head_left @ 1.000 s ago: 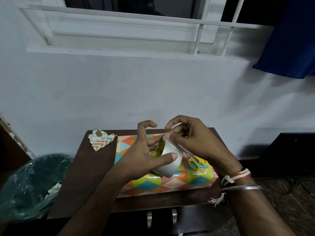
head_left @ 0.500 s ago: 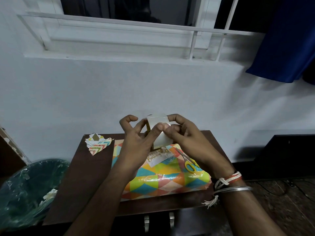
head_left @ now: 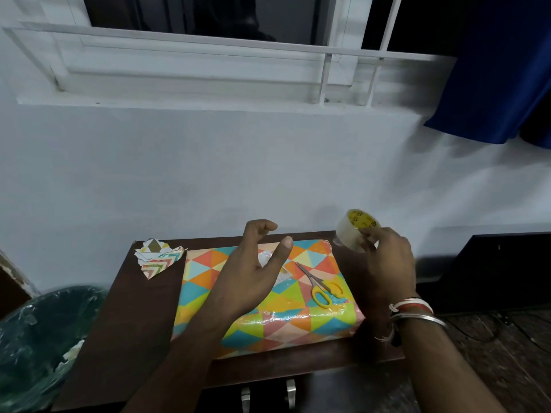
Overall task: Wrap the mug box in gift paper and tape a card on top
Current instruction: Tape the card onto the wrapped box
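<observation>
- Your left hand (head_left: 253, 272) hangs over the middle of the wrapped mug box (head_left: 268, 320), fingers spread and loosely curved, thumb stretched out to the right; it grasps nothing, and you cannot tell whether its heel touches the paper
- Your right hand (head_left: 387, 260) grips the tape roll (head_left: 353, 231) between thumb and fingers, raised just beyond the box's far right corner; the roll's yellow core faces up and away from you
- The mug box lies flat on the dark counter (head_left: 140, 317), fully covered in gift paper of orange, blue, green and pink triangles
- The card (head_left: 283, 276) lies on top of the box, mostly hidden behind your left hand; only pale slivers show between thumb and fingers
- The yellow-handled scissors (head_left: 321, 287) lie on the box's right half, blades closed and pointing to the far left, between your two hands
- A small heap of paper scraps (head_left: 158, 257) sits at the counter's far left corner, apart from the box
- A bin (head_left: 35, 347) lined with a dark bag stands left of the counter
</observation>
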A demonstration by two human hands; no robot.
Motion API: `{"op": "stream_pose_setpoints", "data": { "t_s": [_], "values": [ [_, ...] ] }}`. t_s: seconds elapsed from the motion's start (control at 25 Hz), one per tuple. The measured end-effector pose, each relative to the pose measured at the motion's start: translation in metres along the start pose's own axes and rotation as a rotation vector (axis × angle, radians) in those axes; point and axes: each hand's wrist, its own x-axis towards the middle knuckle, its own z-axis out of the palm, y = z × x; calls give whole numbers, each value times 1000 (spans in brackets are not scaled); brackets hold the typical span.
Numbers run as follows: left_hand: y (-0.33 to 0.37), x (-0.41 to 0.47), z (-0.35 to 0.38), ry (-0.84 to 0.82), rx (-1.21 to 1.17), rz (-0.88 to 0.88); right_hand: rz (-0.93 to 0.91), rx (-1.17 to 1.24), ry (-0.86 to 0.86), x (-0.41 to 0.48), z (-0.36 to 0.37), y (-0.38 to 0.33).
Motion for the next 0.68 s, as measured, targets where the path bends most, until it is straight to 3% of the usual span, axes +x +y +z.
{"op": "stream_pose_setpoints", "data": {
  "t_s": [0.16, 0.4, 0.56, 0.6, 0.68],
  "values": [
    [-2, 2, 4, -8, 7, -15, -36, -5, -100, 7, 33, 4],
    [-8, 2, -1, 2, -15, -16, 50, -57, -147, 9, 47, 5],
    [-8, -3, -9, -13, -20, -16, 12, 146, -18, -2, -1, -18],
    [-8, -6, -10, -26, -3, -14, -50, 248, -44, -9, -17, -29],
    [-9, -12, -13, -45, 62, -1, -179, 352, -308, -28, -46, -50]
  ]
}}
